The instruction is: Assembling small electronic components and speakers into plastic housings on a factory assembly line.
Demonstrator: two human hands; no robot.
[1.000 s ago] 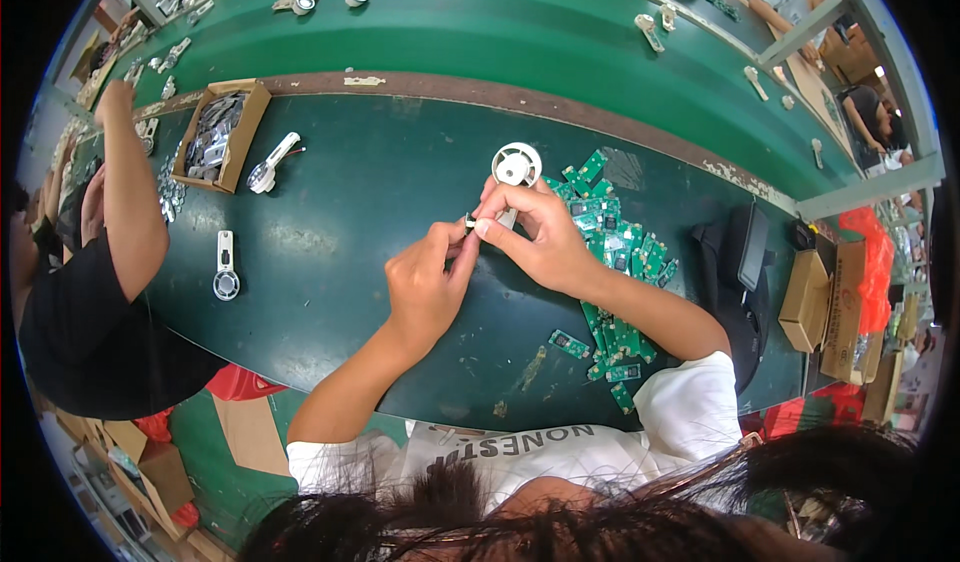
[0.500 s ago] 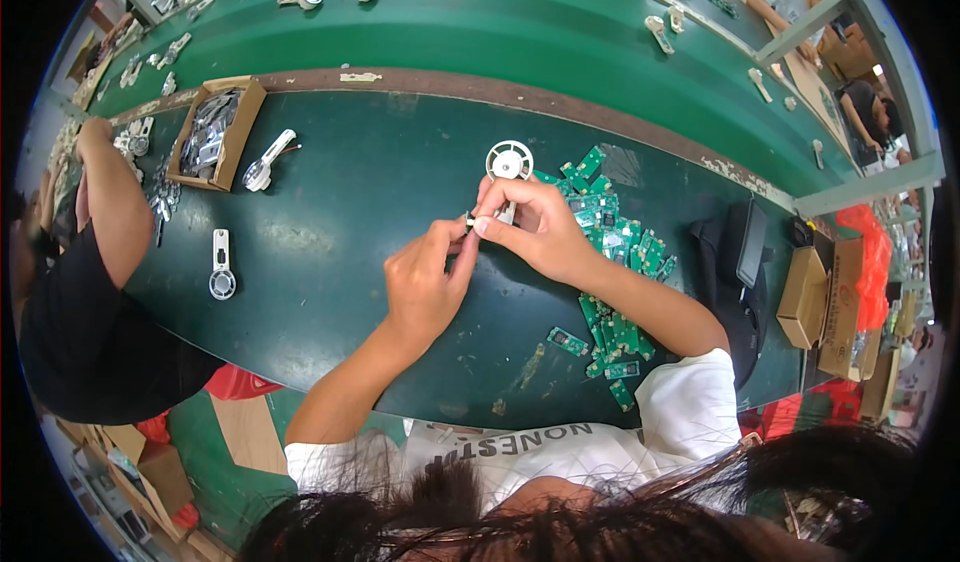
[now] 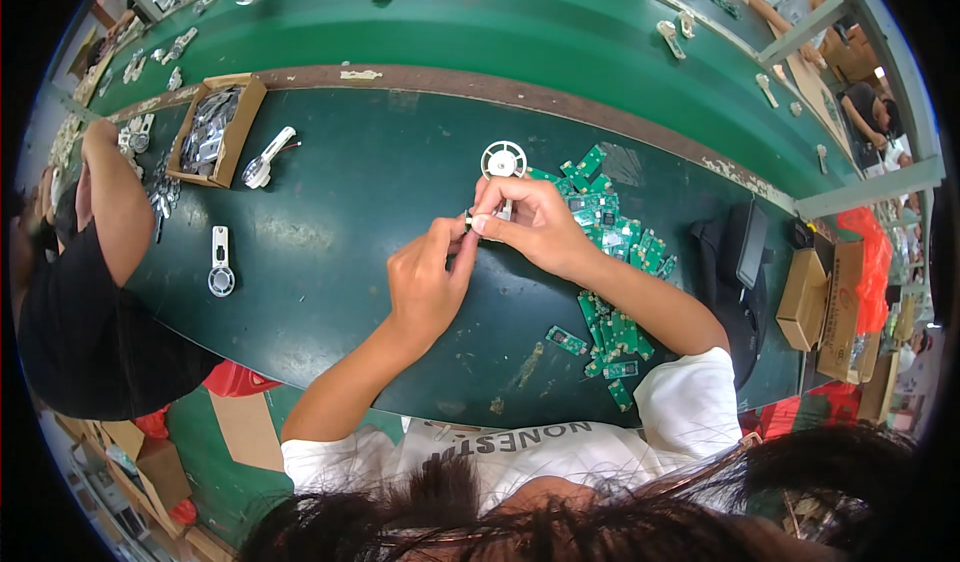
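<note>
The left hand (image 3: 430,270) pinches a small part (image 3: 469,221), perhaps plug-like; the curled right hand (image 3: 538,227) half hides the white fan piece (image 3: 503,164) it grips.

fan piece (image 3: 503,165) smooth plastic; tabletop (image 3: 330,302) glossy, scuffed; box (image 3: 240,139) matt cardboard

A person's left hand (image 3: 428,272) and right hand (image 3: 535,224) met fingertip to fingertip at a small part (image 3: 469,220) above a dark green table (image 3: 300,342), the right also gripping a white wheel-headed piece (image 3: 503,160). Green circuit boards (image 3: 606,214) lay heaped beside the right forearm; at far left, a black-sleeved co-worker (image 3: 90,307) sat near a cardboard box (image 3: 240,134) of greyish parts.
</note>
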